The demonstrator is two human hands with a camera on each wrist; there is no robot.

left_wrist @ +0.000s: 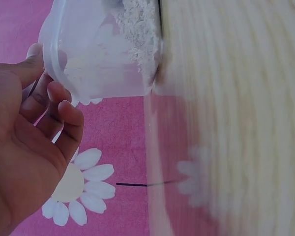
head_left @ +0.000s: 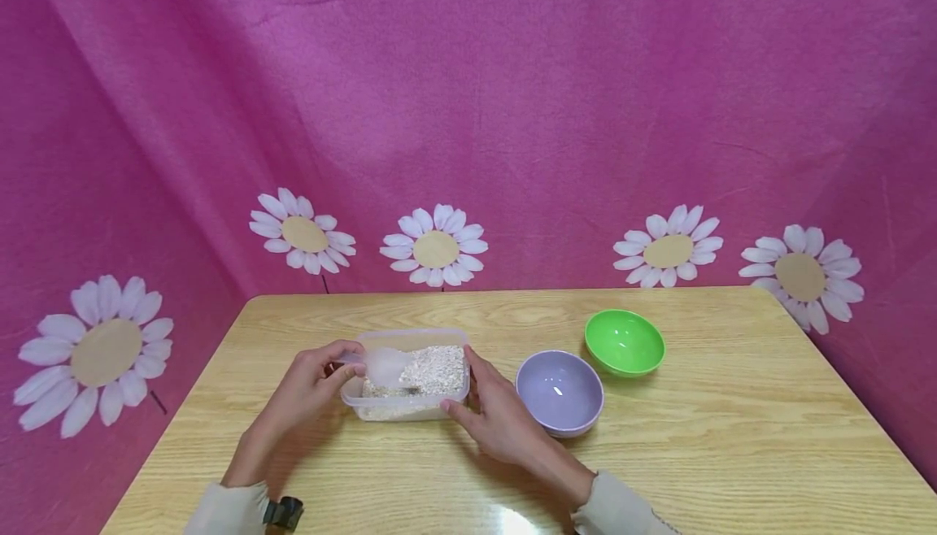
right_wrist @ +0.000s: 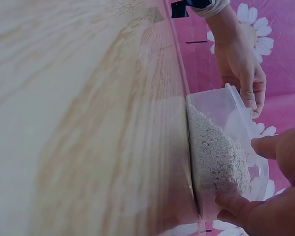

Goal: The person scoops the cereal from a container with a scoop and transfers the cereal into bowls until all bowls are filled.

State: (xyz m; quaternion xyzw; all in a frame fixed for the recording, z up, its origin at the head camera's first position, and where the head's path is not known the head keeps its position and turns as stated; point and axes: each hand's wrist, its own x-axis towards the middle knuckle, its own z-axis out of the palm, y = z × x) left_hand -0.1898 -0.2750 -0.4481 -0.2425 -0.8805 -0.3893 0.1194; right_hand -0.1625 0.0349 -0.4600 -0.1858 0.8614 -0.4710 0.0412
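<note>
A clear plastic container of rolled oats stands on the table; in the right wrist view the oats slope up toward my right hand. Between thumb and fingers, my left hand pinches the handle of a translucent scoop, whose bowl is in the container against the oats. My right hand grips the container's right end, thumb at the near side and fingers at the far side. In the left wrist view, my left hand is at the container's rim, and the scoop's handle is mostly hidden.
Right of the container sits a purple bowl, close to my right hand. A green bowl stands behind it, farther right. The wooden table ends at a pink cloth printed with daisies.
</note>
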